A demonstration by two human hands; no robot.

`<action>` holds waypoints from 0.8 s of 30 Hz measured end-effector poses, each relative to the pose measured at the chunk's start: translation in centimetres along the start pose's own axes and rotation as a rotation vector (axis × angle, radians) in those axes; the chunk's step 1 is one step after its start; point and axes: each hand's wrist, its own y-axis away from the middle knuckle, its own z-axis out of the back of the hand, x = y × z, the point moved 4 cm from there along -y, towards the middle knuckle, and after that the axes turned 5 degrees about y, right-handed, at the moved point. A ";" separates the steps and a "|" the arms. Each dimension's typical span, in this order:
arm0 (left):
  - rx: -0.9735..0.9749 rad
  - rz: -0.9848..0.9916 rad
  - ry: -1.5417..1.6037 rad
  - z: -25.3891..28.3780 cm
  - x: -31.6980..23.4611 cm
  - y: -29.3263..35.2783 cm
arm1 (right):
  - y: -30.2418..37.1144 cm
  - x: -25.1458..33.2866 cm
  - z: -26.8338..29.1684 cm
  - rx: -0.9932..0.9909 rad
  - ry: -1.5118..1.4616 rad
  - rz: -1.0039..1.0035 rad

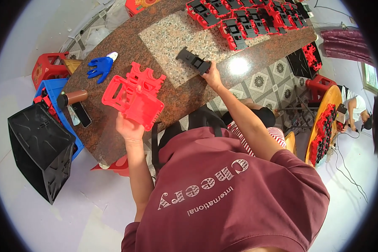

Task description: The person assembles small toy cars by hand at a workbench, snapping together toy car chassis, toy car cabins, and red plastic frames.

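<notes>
We log: left hand (129, 128) clamped on red plastic part (133, 98), over stone table (189, 90) edge | right hand (212, 74) closed on black plastic part (193, 61), mid-table.

1. The flat moulded plastic panel (134, 101) was bright red.
2. The small ribbed plastic part (193, 60) was black.
3. The speckled granite bench (185, 90) was reddish-brown, with a paler inset.
4. The rubber glove (100, 67) was blue.
</notes>
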 end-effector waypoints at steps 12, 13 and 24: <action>-0.183 -0.009 0.090 -0.1 0.6 -1.1 | -5.5 7.8 -3.8 0.364 0.843 0.843; -0.193 -0.004 0.077 -0.1 0.7 -1.1 | -5.8 8.0 -3.9 0.364 0.834 0.855; -0.023 -0.193 -0.261 -4.3 0.3 -3.2 | 10.5 26.8 8.2 0.142 0.125 0.613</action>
